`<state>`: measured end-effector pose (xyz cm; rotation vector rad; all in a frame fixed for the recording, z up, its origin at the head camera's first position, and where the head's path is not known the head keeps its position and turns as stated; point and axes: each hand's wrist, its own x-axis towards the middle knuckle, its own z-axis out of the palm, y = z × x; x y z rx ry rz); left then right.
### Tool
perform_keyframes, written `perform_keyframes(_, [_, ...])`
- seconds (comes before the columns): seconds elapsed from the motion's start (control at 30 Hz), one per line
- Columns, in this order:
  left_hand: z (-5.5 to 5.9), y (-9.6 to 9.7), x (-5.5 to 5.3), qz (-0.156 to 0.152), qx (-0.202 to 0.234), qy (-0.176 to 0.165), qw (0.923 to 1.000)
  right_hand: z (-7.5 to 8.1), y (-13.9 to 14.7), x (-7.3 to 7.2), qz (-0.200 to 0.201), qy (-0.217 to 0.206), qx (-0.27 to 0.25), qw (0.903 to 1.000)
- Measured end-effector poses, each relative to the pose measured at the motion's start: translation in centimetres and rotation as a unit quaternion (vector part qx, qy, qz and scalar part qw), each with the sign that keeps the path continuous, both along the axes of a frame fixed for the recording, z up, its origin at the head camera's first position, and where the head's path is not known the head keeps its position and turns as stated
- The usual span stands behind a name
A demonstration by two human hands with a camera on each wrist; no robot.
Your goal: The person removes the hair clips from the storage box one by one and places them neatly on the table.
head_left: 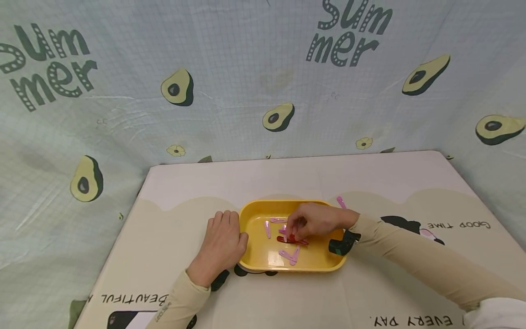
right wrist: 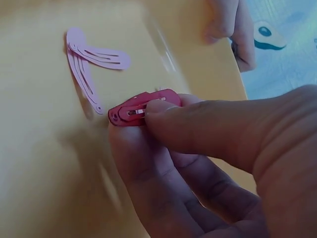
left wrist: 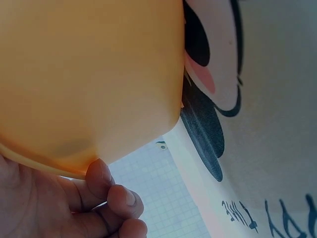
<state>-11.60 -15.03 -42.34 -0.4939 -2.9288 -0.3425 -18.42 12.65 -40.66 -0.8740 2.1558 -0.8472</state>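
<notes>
A yellow tray (head_left: pixel 316 265) lies on the table, and my left hand (head_left: pixel 222 242) holds its left end. In the left wrist view, the left fingertips (left wrist: pixel 101 176) curl against the tray's rim. Over the middle of the tray, my right hand (head_left: pixel 314 219) pinches a red snap hair clip (right wrist: pixel 121 113) between thumb and fingers. More red (head_left: pixel 302 241) shows below that hand in the head view. Two pink hair clips (head_left: pixel 295 256) touch in a V near the tray's front wall. Other pink clips (head_left: pixel 268 229) lie toward the left and back, partly hidden by the right hand.
One pink clip (head_left: pixel 341 202) is outside the tray, behind the right wrist. A printed cloth (head_left: pixel 197 183) with lettering and cartoon figures covers the table. Behind it hangs a curtain (head_left: pixel 230 91) printed with avocados.
</notes>
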Motion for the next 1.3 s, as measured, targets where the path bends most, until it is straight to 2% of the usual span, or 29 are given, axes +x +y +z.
perform_keyframes(0.23, [0.1, 0.0, 0.0, 0.005, -0.001, -0.01, 0.9999, 0.6, 0.1, 0.1, -0.009, -0.003, -0.005, 0.9999])
perform_keyframes(0.5, [0.1, 0.1, 0.1, 0.004, 0.0, -0.008, 1.0, 1.1, 0.6, 0.1, -0.021, 0.014, -0.008, 0.9997])
perform_keyframes(0.8, [0.1, 0.2, 0.1, 0.005, 0.0, -0.013, 0.9999, 1.8, 1.3, 0.0, -0.04, 0.008, -0.019, 0.999])
perform_keyframes(1.3, [-0.1, 0.2, 0.0, 0.008, -0.003, -0.009, 0.9999, 2.8, 4.2, -0.1, -0.099, 0.021, -0.033, 0.9943])
